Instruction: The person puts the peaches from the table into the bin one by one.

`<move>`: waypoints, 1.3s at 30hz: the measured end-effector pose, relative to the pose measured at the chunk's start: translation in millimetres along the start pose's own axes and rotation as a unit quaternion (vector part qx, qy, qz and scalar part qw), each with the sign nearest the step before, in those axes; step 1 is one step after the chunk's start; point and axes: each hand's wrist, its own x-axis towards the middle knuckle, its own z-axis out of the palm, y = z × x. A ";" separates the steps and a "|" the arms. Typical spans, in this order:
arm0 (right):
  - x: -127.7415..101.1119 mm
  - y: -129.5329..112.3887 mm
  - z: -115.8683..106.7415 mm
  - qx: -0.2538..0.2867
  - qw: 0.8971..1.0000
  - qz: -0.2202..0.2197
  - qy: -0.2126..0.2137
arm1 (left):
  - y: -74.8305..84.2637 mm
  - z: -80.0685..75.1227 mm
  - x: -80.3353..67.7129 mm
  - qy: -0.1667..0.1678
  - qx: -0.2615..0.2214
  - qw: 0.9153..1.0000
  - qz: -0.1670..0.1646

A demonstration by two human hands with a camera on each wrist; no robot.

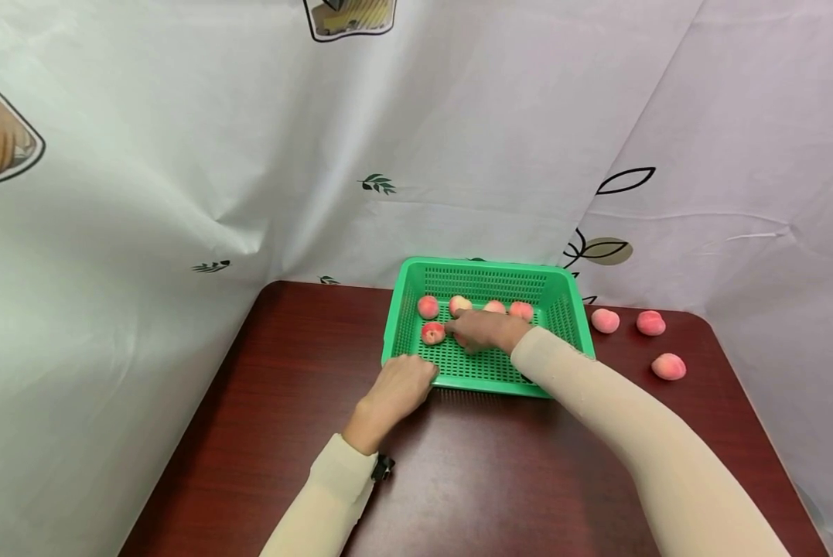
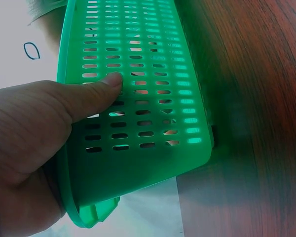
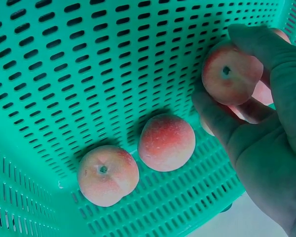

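Note:
A green slotted basket [image 1: 562, 321] stands at the back of a dark wooden table [image 1: 284, 387]. Several pink peaches lie inside it, among them one [image 1: 428, 307] at the back left and one [image 1: 521, 311] further right. My right hand [image 1: 452, 333] reaches into the basket and pinches a peach [image 1: 433, 333] near its left side. In the right wrist view my fingers [image 3: 274, 59] curl round that peach [image 3: 232, 74], with two more peaches [image 3: 166, 142] [image 3: 107, 174] lying beside it. My left hand [image 1: 416, 373] grips the basket's near left rim, its thumb [image 2: 106, 86] pressed on the outer wall [image 2: 153, 59].
Three loose peaches [image 1: 605, 320] [image 1: 650, 322] [image 1: 668, 366] lie on the table right of the basket. White printed sheets [image 1: 179, 155] hang close behind and along both sides of the table. Bare wood lies in front of the basket [image 1: 493, 464].

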 end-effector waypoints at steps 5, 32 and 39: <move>-0.2 1.6 0.4 -0.001 1.000 0.016 -0.004 | 0.1 1.0 -0.1 0.003 -0.003 1.000 0.002; -24.4 -6.2 -27.4 0.027 0.999 0.029 0.026 | -1.2 3.0 -0.7 0.016 -0.003 1.000 0.001; -47.1 -13.5 -49.2 -0.009 0.999 0.016 0.050 | -1.7 3.7 -0.6 0.025 0.001 1.000 0.005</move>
